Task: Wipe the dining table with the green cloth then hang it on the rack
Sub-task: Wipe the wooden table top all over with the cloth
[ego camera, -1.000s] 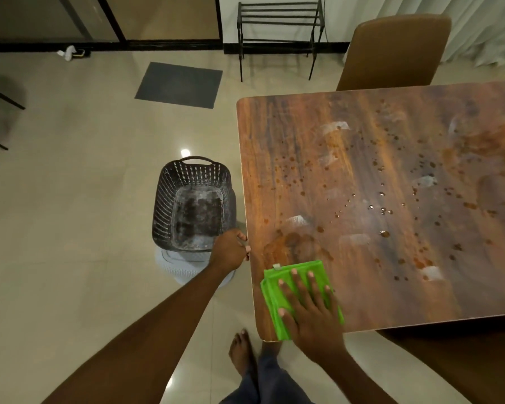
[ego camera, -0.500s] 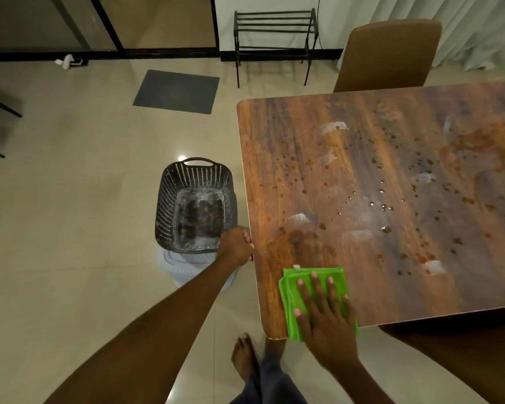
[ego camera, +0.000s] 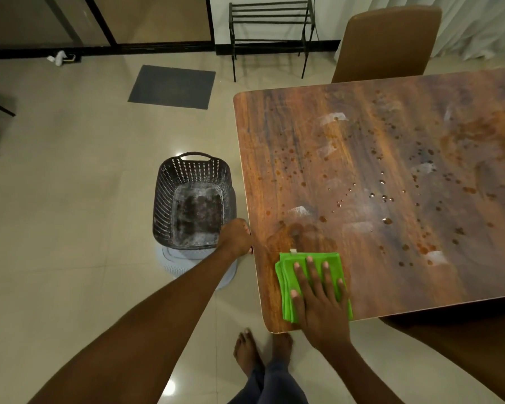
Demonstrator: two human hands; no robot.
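Though wet, one table [ego camera: 391, 158], one cloth [ego camera: 286, 278].

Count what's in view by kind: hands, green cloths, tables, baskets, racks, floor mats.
hands: 2 (left hand, right hand)
green cloth: 1
table: 1
basket: 1
rack: 1
floor mat: 1
Total: 7

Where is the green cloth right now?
In the head view, the green cloth lies folded at the near-left corner of the dining table, pressed flat under the right hand.
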